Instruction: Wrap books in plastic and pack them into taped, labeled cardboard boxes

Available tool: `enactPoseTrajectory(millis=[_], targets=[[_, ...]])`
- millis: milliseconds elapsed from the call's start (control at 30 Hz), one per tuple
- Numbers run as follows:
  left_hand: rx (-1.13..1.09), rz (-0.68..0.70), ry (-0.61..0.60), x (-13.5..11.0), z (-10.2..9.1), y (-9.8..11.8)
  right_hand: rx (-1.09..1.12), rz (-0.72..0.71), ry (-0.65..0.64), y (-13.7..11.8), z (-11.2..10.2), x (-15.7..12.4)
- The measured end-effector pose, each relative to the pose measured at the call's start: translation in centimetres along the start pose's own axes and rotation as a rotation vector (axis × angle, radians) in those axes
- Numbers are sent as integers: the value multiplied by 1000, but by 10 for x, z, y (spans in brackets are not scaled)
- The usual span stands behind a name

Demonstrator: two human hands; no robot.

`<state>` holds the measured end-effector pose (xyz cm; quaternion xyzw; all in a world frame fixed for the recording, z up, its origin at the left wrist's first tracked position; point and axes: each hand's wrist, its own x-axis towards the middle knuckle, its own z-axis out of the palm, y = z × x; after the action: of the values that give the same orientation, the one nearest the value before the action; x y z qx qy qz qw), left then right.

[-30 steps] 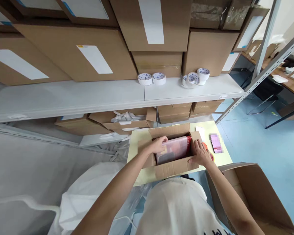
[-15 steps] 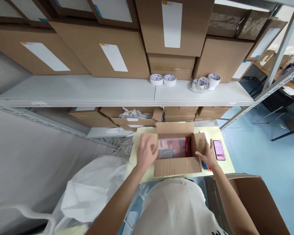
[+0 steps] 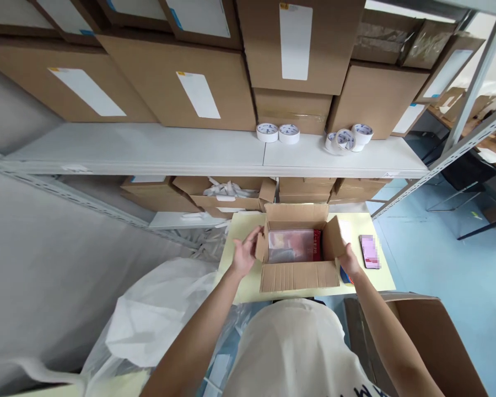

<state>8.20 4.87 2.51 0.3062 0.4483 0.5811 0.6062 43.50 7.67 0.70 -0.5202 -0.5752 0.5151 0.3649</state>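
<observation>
An open cardboard box (image 3: 300,274) sits on a pale yellow table (image 3: 242,227). Inside lies a red packet in clear plastic (image 3: 294,246). My left hand (image 3: 246,253) presses the box's left side flap, fingers spread on it. My right hand (image 3: 348,259) is under the right side flap and pushes it upward. Both side flaps stand tilted up. The back flap stands upright and the front flap hangs out toward me.
A phone (image 3: 370,251) lies on the table right of the box. Tape rolls (image 3: 278,133) sit on the white shelf (image 3: 215,155) under stacked cartons. A large open carton (image 3: 430,342) is at my right, white plastic bags (image 3: 149,325) at my left.
Both hands left the packet inside the box and moved out to the side flaps, which have been raised. The view shifted slightly up and right.
</observation>
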Motion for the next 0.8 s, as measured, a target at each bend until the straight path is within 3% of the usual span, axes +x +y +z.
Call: enactPoseTrajectory(millis=[133, 233, 333, 433, 533, 700, 733, 800], targets=[[833, 95, -452, 6, -10, -1, -477, -154, -310, -7, -8, 0], [1295, 220, -682, 1, -24, 0, -798, -213, -475, -6, -23, -8], [1477, 337, -823, -5, -41, 0, -991, -212, -554, -2, -34, -20], [1496, 410, -881, -10, -53, -4, -1072, -224, -570, -1, -34, -27], [1383, 426, -741, -10, -52, -11, -903, -263, -468, -1, -28, -24], [970, 389, -199, -6, -30, -31, -342, -151, 96, 5, -7, -7], [890, 385, -90, -5, -25, -34, -285, -124, 160, 7, -2, -4], [807, 397, 54, -2, -18, -39, -286, -128, 169, 9, 8, 3]])
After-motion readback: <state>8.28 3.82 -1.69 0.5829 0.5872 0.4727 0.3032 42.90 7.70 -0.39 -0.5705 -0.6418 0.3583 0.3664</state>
